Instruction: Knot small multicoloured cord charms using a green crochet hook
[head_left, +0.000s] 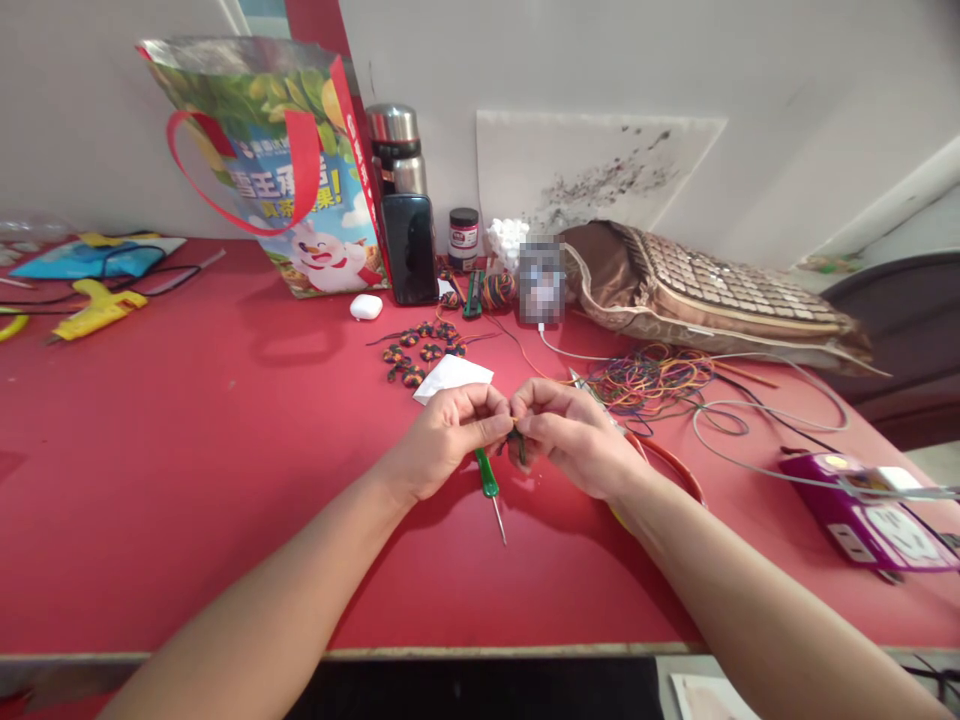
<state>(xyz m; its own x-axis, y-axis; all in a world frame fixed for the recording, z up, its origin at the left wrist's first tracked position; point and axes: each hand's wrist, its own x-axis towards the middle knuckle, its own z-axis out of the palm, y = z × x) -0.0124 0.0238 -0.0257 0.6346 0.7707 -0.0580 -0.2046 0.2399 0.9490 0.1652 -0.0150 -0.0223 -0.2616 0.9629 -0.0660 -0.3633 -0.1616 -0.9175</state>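
Note:
My left hand [454, 432] and my right hand [571, 432] meet over the red table [187, 470], fingers pinched together on a small dark green piece [517, 440] between them. A green-handled tool [489, 485] with a thin metal tip sticks out below my left hand; I cannot tell whether that hand holds it. Several small multicoloured woven pieces [420, 355] lie just beyond, beside a white paper [452, 377]. A tangle of coloured cords [649, 378] spreads to the right of my right hand.
A printed gift bag [292, 170], a steel flask [395, 150], a black phone stand [409, 248], a small jar [463, 238] and a brown sequinned bag [705, 290] stand at the back. A yellow glue gun [97, 308] lies far left. A purple power strip [870, 510] sits right.

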